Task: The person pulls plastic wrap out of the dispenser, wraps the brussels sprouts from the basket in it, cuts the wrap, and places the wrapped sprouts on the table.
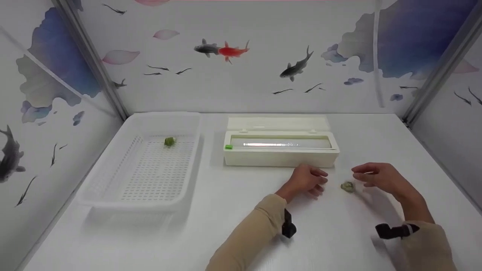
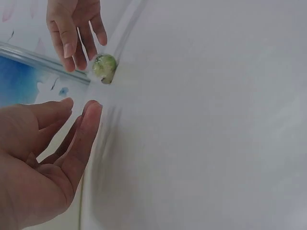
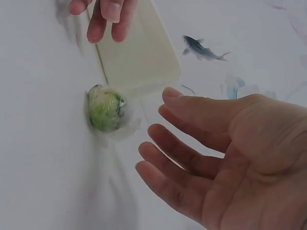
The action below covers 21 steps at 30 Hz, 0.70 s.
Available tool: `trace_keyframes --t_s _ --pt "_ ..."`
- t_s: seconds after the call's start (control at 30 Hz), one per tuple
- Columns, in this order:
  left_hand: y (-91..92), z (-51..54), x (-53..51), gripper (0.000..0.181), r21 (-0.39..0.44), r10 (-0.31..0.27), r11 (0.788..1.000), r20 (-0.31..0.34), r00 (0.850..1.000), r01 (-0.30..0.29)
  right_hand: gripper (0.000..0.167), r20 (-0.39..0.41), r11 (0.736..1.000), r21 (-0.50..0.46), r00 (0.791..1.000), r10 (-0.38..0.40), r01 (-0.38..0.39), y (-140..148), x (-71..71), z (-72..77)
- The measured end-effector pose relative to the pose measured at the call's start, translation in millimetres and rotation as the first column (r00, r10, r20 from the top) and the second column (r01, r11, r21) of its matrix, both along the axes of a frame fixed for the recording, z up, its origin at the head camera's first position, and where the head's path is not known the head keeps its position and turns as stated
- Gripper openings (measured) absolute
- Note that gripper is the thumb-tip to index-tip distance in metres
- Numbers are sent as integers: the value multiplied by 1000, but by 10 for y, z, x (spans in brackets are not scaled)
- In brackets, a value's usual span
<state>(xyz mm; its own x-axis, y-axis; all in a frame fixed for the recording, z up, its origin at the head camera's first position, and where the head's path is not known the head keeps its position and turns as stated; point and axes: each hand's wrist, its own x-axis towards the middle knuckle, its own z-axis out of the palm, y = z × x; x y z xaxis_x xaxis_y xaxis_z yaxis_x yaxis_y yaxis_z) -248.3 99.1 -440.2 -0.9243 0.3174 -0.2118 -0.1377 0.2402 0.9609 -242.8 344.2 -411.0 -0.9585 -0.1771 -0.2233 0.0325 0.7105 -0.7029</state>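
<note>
A small round green thing (image 1: 348, 186), which looks wrapped in clear film, lies on the white table between my two hands. In the right wrist view the wrapped green thing (image 3: 106, 109) shows shiny folds. My left hand (image 1: 307, 180) is to its left, fingers loosely bent, touching nothing. My right hand (image 1: 384, 178) is close on its other side with relaxed, parted fingers and holds nothing. The left wrist view shows my left hand (image 2: 53, 148) with thumb and fingers apart, and the green thing (image 2: 104, 68) beyond the fingertips.
A long cream box (image 1: 280, 158) with its lid raised stands behind my hands, clear film inside and a small green piece (image 1: 228, 147) at its left end. On the left is a white perforated basket (image 1: 139, 204) holding another green thing (image 1: 170, 141). Patterned walls surround the table.
</note>
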Motion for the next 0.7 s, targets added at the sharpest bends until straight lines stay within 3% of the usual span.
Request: trace_keyframes --t_s 0.2,0.4,0.7 --pt "-397 137 5 22 -20 -57 998 -35 998 57 60 -76 1000 13 997 3 -2 -188 60 121" --pt "-836 240 -16 25 -75 -72 995 -57 996 67 56 -156 1000 7 987 23 -22 -362 117 233" --pt "-1401 377 -43 26 -128 -101 988 -134 986 83 49 -211 997 -47 977 44 -55 -527 80 257"
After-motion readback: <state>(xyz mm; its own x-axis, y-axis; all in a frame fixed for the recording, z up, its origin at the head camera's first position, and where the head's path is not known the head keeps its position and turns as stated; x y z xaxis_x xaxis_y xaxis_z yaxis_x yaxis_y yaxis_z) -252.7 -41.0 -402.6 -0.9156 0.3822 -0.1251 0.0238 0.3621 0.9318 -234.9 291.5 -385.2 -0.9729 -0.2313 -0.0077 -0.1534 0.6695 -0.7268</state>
